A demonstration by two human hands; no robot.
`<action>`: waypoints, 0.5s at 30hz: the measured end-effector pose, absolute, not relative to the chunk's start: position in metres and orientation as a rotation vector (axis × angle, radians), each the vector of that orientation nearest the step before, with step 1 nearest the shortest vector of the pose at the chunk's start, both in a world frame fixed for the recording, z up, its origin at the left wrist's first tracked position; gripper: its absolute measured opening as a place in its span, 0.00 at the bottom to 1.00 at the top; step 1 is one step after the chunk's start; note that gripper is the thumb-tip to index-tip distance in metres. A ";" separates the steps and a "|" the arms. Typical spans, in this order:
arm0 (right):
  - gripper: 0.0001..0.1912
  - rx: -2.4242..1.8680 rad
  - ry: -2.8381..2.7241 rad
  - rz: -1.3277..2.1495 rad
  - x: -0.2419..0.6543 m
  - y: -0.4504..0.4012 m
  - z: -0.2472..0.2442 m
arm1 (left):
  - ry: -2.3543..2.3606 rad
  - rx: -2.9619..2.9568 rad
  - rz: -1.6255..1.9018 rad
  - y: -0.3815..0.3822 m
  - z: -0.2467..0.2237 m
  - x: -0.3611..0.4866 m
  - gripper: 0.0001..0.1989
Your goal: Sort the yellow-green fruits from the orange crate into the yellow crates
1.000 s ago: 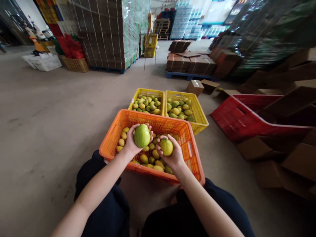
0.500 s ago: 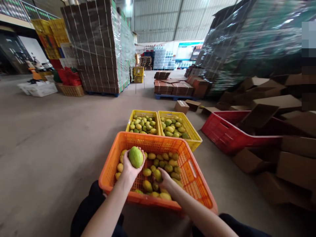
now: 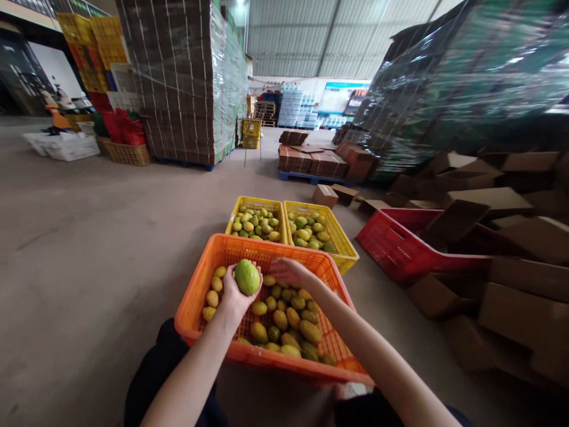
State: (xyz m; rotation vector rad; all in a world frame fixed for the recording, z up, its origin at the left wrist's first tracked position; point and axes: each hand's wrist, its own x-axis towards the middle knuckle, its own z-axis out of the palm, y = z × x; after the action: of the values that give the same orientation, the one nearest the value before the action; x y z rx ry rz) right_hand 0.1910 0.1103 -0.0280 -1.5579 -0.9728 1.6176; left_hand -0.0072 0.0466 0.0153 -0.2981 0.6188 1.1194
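Note:
An orange crate [image 3: 275, 357] stands before me with many yellow-green fruits [image 3: 293, 317] on its bottom. Over its left part, my left hand [image 3: 235, 296] holds a large green fruit [image 3: 248, 277], palm up with the fingers curled round it. To the right of it, near the crate's far wall, my right hand [image 3: 288, 271] has its fingers stretched out and slightly blurred, with nothing seen in it.
Two yellow crates [image 3: 351, 261] of similar fruits touch or nearly touch the orange crate's far side. A red crate [image 3: 382, 246] and loose cardboard boxes [image 3: 511, 314] lie at the right. Wrapped stacks [image 3: 178, 83] rise behind.
My right hand has let go of a small fruit and moved away to the crate's far side, its fingers now stretched. The left hand still holds the green fruit. The view has shifted slightly.

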 end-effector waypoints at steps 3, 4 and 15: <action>0.09 -1.701 -0.926 1.790 0.206 0.064 -0.054 | 0.624 -0.281 1.119 0.045 0.014 -0.006 0.09; 0.07 -1.722 -0.911 1.808 0.211 0.054 -0.058 | 0.626 -0.270 1.115 0.045 0.012 -0.005 0.08; 0.06 -1.531 -0.871 1.600 0.230 -0.002 -0.034 | 0.744 -0.116 1.133 0.037 -0.027 0.013 0.13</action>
State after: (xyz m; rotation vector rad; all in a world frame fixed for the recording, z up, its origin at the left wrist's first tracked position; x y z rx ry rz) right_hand 0.2301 -0.0024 -0.0341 -1.5312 -0.8713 1.5997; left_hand 0.0128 0.0367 -0.0270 -0.1160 0.7441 1.1326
